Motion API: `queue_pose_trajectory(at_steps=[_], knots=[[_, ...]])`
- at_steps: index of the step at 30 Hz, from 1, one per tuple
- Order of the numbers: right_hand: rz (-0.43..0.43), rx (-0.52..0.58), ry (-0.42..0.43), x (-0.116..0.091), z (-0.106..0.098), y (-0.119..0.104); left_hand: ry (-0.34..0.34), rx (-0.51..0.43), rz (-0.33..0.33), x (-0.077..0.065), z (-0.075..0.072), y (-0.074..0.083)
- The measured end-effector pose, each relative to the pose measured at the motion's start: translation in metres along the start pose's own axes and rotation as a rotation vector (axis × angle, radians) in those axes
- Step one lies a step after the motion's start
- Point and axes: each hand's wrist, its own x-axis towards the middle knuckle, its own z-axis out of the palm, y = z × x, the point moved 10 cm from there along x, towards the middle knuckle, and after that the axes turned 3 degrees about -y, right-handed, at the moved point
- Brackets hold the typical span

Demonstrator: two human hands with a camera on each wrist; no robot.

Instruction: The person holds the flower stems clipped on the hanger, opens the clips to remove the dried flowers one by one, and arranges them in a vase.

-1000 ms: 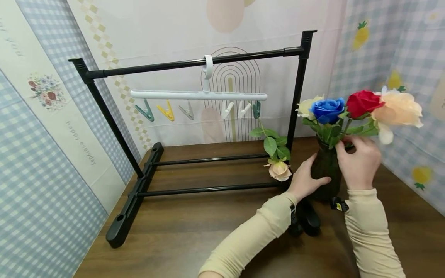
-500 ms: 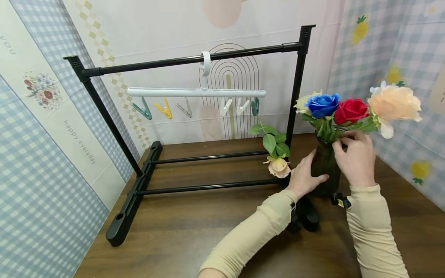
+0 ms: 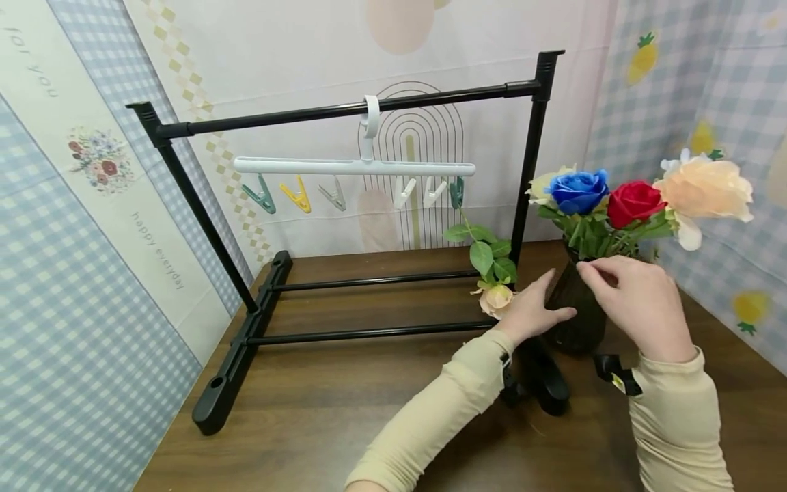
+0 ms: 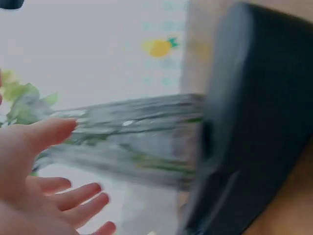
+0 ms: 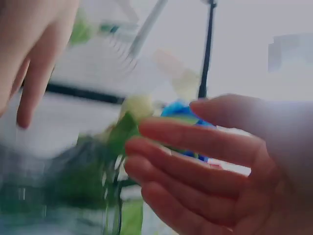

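Observation:
A dark-looking glass vase [image 3: 576,318] stands at the right, with green stems showing through its ribbed clear wall in the left wrist view. It holds a blue rose [image 3: 578,193], a red rose [image 3: 634,203], a large peach flower [image 3: 707,191] and a pale cream flower [image 3: 542,188]. My left hand [image 3: 533,311] is spread at the vase's left side, apart from it in the left wrist view. Near the vase's mouth, my right hand [image 3: 645,301] has loosely bent fingers and nothing in them. A peach rose [image 3: 495,301] hangs head down beside my left hand, its stem at a green clip [image 3: 456,193].
A black rack [image 3: 307,117] carries a white hanger [image 3: 344,166] with several clips, including a yellow clip [image 3: 296,197]. The rack's right foot [image 3: 544,379] lies under my left wrist. Patterned cloths [image 3: 670,89] surround the wooden table [image 3: 344,410].
The red rose has gone lower, beside the blue one. My right hand has let go of the stems and drawn back toward me. My left hand has moved slightly left from the vase.

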Motion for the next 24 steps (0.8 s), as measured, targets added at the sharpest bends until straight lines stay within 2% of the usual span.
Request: queue_pose_trajectory(at_steps=[3,6,8,13,15,17,20,22,24], knots=[[-0.082,0.038,-0.042,0.005,0.004,-0.016,-0.006,-0.069,0.002,-0.004,-0.018,-0.004],[-0.134,0.084,-0.075,0.015,0.011,-0.030,0.056,-0.152,0.054,-0.008,-0.044,-0.006],[-0.161,0.134,-0.095,0.026,0.018,-0.041,0.140,-0.236,0.087,-0.010,-0.065,-0.009],[-0.200,0.247,-0.084,0.063,0.036,-0.067,0.415,-0.490,0.131,-0.016,-0.118,-0.028],[-0.170,0.272,-0.067,0.083,0.046,-0.072,0.518,-0.554,0.140,-0.019,-0.135,-0.036],[-0.105,0.307,-0.071,0.103,0.056,-0.071,0.614,-0.587,0.140,-0.020,-0.149,-0.045],[-0.013,0.337,-0.074,0.129,0.071,-0.066,0.741,-0.582,0.110,-0.025,-0.165,-0.058],[0.038,0.358,-0.090,0.142,0.081,-0.063,0.780,-0.572,0.072,-0.026,-0.171,-0.065],[0.070,0.367,-0.110,0.153,0.092,-0.060,0.760,-0.568,0.025,-0.024,-0.173,-0.071]])
